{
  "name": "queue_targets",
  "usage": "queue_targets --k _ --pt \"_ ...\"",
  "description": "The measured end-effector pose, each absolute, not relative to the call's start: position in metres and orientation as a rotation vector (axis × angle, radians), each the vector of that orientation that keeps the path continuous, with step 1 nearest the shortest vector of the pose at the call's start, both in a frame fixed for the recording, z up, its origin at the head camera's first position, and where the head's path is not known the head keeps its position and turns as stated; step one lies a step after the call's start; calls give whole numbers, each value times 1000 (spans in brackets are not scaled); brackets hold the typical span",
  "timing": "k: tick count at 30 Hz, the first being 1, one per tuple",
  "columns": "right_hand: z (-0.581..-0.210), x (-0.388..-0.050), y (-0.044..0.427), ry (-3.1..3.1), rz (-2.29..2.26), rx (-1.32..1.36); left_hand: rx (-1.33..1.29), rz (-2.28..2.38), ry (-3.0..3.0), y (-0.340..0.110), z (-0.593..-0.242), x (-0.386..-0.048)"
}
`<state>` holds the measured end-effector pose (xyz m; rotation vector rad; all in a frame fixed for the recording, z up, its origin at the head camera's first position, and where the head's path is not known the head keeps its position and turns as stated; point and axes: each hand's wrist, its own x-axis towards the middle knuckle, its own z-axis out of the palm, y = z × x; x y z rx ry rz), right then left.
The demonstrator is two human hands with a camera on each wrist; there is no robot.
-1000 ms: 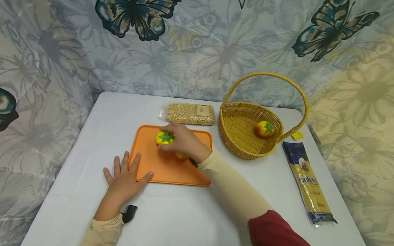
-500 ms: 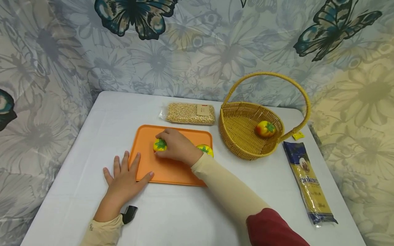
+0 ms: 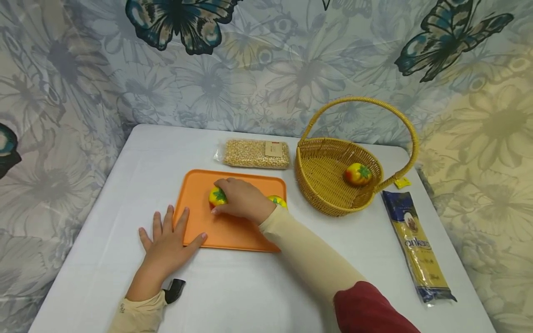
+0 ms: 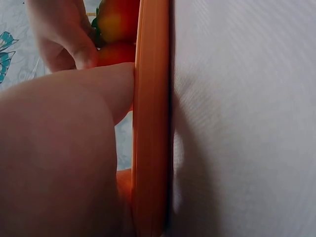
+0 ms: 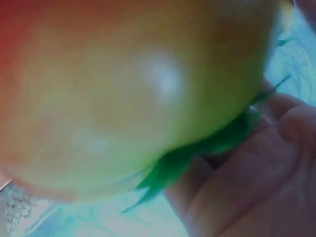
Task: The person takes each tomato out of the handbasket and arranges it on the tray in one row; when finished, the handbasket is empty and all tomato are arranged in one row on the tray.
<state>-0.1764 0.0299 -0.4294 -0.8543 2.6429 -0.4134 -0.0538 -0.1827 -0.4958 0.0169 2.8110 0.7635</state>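
Note:
My right hand [image 3: 243,200] grips a yellow-red tomato [image 3: 217,197] with green leaves, over the left half of an orange tray [image 3: 233,239]. Thumb and fingers curl about its sides; part of it is hidden by the hand. A second tomato [image 3: 277,200] sits by the tray's right edge, partly behind the right wrist. One tomato [image 5: 123,108] looms large and blurred in the right wrist view. My left hand [image 3: 168,245] lies with fingers spread at the tray's front left corner. In the left wrist view its thumb [image 4: 111,89] touches the tray rim [image 4: 152,123].
A wicker basket [image 3: 310,187] with a tall handle stands at the back right, holding another tomato [image 3: 358,174]. Behind the tray lies a bag of grains [image 3: 250,153]. A long yellow-blue packet [image 3: 420,249] lies along the table's right side, near a small yellow packet [image 3: 402,183].
My right hand has brought its tomato slightly left and towards me on the tray. The second tomato now shows more beside the wrist. My left hand has stayed put.

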Motion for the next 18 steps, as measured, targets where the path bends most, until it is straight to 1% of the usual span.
queue_targets --k 4,8,18 --pt "-428 -174 40 2631 -494 -823 29 742 2802 -182 -499 -55" --pt "-426 -173 48 2636 -559 -853 27 729 2803 -183 -498 -54" --pt "-423 -174 61 2677 -532 -840 27 755 2793 -182 -493 -54"
